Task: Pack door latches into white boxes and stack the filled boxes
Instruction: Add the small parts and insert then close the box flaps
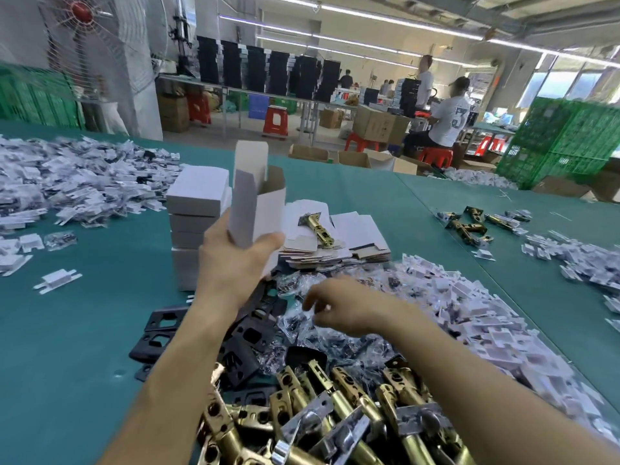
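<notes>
Above the green table [67, 347], the left hand [231, 260] grips an open white box [256, 196] upright, flap raised, just beside the stack of closed boxes [196, 209]. The right hand [339, 308] hovers over small plastic bags [302, 330], fingers curled; whether it pinches one I cannot tell. Brass door latches [335, 414] lie heaped below.

Table [84, 330] bare left of box stack [194, 223]; latch pile [335, 414] crowds foreground.

A factory packing hall: brass latches [339, 411] lie heaped on the long green bench [84, 330] below the fingers [313, 298]; far beyond them stand green crates [570, 135], cartons [379, 125], red stools [275, 120] and workers [449, 119] under strip lights [369, 16].
</notes>
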The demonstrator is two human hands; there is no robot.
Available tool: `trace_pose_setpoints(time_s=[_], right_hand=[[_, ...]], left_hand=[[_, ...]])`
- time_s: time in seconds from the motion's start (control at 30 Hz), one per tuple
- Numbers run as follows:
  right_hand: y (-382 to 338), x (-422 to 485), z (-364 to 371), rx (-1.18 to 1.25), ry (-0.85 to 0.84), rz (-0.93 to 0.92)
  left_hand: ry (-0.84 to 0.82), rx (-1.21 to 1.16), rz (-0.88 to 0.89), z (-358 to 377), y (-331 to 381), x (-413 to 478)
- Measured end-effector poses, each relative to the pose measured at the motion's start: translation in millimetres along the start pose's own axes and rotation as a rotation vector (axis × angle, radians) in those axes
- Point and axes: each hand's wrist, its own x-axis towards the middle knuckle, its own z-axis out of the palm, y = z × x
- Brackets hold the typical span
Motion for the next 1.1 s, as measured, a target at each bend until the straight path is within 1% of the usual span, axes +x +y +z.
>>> trace_pose_setpoints(time_s=[0.03, 0.17, 0.23, 0.3, 0.4, 0.53, 0.67, 0.77, 0.87, 1.0, 1.1], right_hand=[[-8, 9, 5, -0.046, -0.007, -0.039], [-36, 33, 14, -0.209, 0.113, -0.181], [-45, 38, 18, -0.102, 0.081, -0.220], [-50, 40, 27, 0.017, 0.038, -0.187], [-50, 42, 40, 0.036, 0.033, -0.127], [-48, 42, 46, 0.083, 0.104, -0.055], [-48, 42, 48, 0.061, 0.049, 0.009], [-48, 40, 48, 0.093, 0.036, 0.008], [-52, 39, 50, 0.193, 0.079, 0.011], [-55, 31, 38, 0.277, 0.159, -0.061], [-37, 15, 13, 0.391, 0.228, 0.003]], left_hand=[[0.025, 0.004, 0.001, -3, 1, 2], [0.060, 0.055, 0.011, -9, 3, 4], [0.067, 0.081, 0.006, -10, 3, 4], [0.070, 0.088, 0.002, -9, 4, 4], [0.058, 0.101, -0.006, -6, 4, 3], [0.025, 0.091, -0.014, -3, 4, 1], [-0.003, 0.064, -0.018, -1, 5, -2], [-0.014, 0.073, -0.009, 0, 6, -4], [-0.018, 0.061, -0.009, 1, 7, -5], [-0.048, 0.035, 0.002, 2, 6, -6], [-0.073, 0.000, 0.027, 2, 5, -5]])
